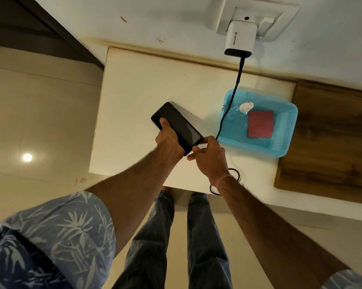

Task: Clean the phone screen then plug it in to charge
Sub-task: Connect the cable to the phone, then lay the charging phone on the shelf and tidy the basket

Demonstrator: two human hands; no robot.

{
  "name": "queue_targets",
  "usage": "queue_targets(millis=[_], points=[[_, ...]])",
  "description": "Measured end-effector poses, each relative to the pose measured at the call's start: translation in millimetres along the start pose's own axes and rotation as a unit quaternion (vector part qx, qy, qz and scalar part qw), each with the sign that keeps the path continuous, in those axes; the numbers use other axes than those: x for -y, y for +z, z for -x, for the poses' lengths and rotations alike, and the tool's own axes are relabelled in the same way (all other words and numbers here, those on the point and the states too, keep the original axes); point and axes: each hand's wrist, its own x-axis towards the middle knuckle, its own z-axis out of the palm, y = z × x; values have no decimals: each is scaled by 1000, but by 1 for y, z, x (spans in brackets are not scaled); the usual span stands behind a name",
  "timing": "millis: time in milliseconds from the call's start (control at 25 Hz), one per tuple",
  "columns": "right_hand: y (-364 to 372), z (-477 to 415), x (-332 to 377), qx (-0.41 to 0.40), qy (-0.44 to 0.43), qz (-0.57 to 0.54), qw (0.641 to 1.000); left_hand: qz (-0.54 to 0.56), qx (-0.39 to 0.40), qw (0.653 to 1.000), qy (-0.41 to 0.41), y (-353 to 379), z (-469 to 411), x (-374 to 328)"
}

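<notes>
The left hand grips the phone from underneath, fingers wrapped round its edge and thumb pressed on the dark screen. The forearm reaches forward over the white table. At the phone's near end, the right hand closes its fingertips on the end of the black cable; the plug is hidden. Right of the phone a blue basket holds a red cloth and a small bottle. Beyond the phone, the cable crosses the basket up to a white charger in the wall socket.
</notes>
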Motion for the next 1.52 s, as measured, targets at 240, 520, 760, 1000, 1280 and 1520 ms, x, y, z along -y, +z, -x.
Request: queue_targets(millis=[240,520,760,1000,1280,1520], points=[[11,-3,13,19,-77,66,995,13,7,1000,25,-3,-2,-12],[39,-38,45,-53,-185,320,928,1,27,998,62,-6,-14,-51],[49,-72,65,-72,-162,339,924,-61,74,990,100,-4,-31,-75],[30,-113,105,-63,-209,397,892,-143,113,973,141,-9,-41,-112],[17,-152,140,-61,-245,454,854,-118,182,969,121,10,-39,-130],[14,-163,148,-58,-251,438,862,-98,162,979,76,24,-37,-140]])
